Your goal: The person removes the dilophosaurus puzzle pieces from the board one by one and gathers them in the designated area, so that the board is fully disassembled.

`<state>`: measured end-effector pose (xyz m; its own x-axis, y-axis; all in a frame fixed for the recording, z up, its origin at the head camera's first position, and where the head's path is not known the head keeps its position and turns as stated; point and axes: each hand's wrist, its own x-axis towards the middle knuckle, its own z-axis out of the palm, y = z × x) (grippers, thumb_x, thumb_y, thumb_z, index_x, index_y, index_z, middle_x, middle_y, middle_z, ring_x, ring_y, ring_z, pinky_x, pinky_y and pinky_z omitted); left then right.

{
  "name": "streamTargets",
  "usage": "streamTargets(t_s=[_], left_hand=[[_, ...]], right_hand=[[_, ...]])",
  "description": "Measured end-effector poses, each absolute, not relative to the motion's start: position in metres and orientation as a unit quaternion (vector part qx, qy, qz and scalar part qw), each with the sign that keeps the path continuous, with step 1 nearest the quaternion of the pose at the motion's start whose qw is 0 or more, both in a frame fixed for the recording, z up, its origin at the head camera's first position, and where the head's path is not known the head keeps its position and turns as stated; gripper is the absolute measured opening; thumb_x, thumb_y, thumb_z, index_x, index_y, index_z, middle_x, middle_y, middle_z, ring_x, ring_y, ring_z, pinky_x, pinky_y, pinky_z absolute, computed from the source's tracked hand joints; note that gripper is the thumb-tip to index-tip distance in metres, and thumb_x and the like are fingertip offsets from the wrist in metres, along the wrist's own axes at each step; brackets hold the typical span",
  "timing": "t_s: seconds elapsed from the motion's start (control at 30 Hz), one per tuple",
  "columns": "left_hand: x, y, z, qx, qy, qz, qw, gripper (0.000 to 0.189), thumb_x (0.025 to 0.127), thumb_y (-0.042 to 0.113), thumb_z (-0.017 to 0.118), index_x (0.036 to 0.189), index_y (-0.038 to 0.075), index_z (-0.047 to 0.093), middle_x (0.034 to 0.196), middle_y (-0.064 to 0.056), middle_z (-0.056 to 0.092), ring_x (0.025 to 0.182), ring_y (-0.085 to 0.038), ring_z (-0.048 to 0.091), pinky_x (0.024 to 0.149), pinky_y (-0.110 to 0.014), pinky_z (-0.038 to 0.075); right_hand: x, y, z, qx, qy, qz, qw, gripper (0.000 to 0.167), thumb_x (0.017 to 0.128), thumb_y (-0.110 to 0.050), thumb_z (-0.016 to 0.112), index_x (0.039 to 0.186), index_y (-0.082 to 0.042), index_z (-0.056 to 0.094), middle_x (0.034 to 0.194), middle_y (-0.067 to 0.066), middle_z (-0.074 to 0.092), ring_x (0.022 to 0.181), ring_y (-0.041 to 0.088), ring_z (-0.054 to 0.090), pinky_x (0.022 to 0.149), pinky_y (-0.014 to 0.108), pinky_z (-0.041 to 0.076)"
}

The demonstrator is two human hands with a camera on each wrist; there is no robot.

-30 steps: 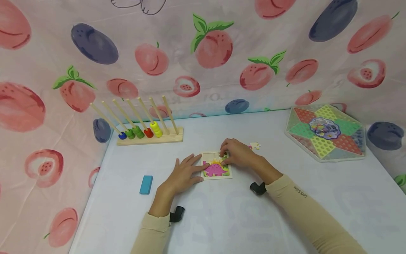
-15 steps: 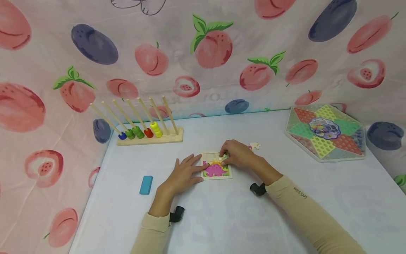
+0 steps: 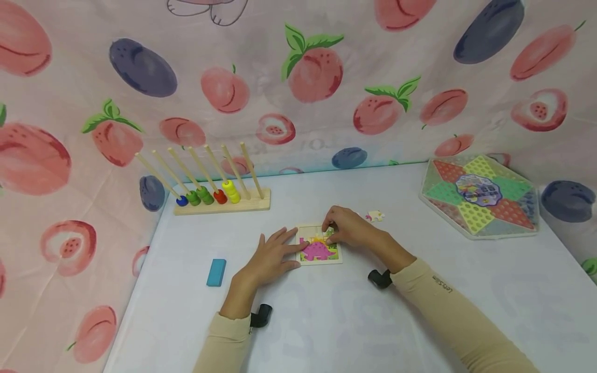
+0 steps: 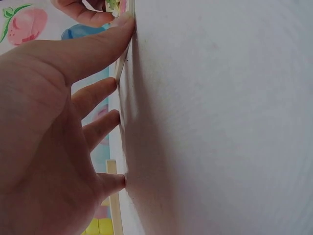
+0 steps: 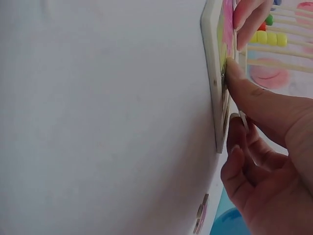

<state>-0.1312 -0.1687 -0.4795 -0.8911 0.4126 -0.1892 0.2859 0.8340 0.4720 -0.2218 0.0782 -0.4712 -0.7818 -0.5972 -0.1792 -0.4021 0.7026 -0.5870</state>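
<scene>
A small wooden jigsaw puzzle (image 3: 322,262) with a pink dinosaur lies on the white table, its upper part showing bare wood. My left hand (image 3: 268,263) rests on its left side with fingers spread, the index fingertip reaching over the picture. In the left wrist view the thumb (image 4: 105,44) sits at the frame's near edge. Over the upper right corner, my right hand (image 3: 351,228) has its fingers curled around a small puzzle piece (image 5: 243,121), seen edge-on in the right wrist view. Its thumb touches the puzzle. A loose puzzle piece (image 3: 375,215) lies just beyond the right hand.
A wooden bead counting rack (image 3: 221,209) with upright rods stands at the back left. A blue block (image 3: 216,272) lies left of the left hand. At the back right is a clear star-patterned board game box (image 3: 480,199). A fruit-print cloth (image 3: 317,124) hangs behind the table.
The right hand shifts slightly at the puzzle's upper right corner. The left hand stays in place on the puzzle, and the head view tilts a little.
</scene>
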Motion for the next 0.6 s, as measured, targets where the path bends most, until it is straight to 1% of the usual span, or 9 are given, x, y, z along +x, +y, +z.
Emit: streamTargets(t_s=[0.23, 0.37, 0.6], left_hand=[[-0.13, -0.169, -0.48, 0.185, 0.947, 0.219, 0.143, 0.053, 0.095, 0.039, 0.07, 0.145, 0.032, 0.057, 0.169, -0.002, 0.033, 0.16, -0.033, 0.02, 0.12, -0.079, 0.009], [-0.13, -0.169, -0.48, 0.185, 0.948, 0.216, 0.143, 0.053, 0.095, 0.039, 0.07, 0.146, 0.032, 0.057, 0.169, -0.001, 0.033, 0.16, -0.032, 0.02, 0.12, -0.078, 0.01], [-0.13, -0.168, -0.481, 0.18, 0.948, 0.222, 0.141, 0.053, 0.094, 0.038, 0.071, 0.145, 0.033, 0.057, 0.169, 0.0, 0.033, 0.161, -0.031, 0.019, 0.121, -0.077, 0.008]], right_hand=[[-0.224, 0.077, -0.473, -0.28, 0.903, -0.273, 0.178, 0.023, 0.082, -0.017, 0.086, 0.102, -0.013, 0.076, 0.108, 0.004, 0.065, 0.092, 0.016, 0.056, 0.085, 0.028, 0.053], [-0.225, 0.082, -0.472, -0.285, 0.896, -0.295, 0.167, 0.025, 0.082, -0.015, 0.086, 0.104, -0.012, 0.076, 0.109, 0.004, 0.068, 0.091, 0.015, 0.061, 0.083, 0.028, 0.055], [-0.232, 0.1, -0.463, -0.281, 0.891, -0.331, 0.134, 0.032, 0.083, -0.012, 0.084, 0.113, -0.007, 0.075, 0.112, 0.006, 0.073, 0.095, 0.017, 0.07, 0.087, 0.034, 0.062]])
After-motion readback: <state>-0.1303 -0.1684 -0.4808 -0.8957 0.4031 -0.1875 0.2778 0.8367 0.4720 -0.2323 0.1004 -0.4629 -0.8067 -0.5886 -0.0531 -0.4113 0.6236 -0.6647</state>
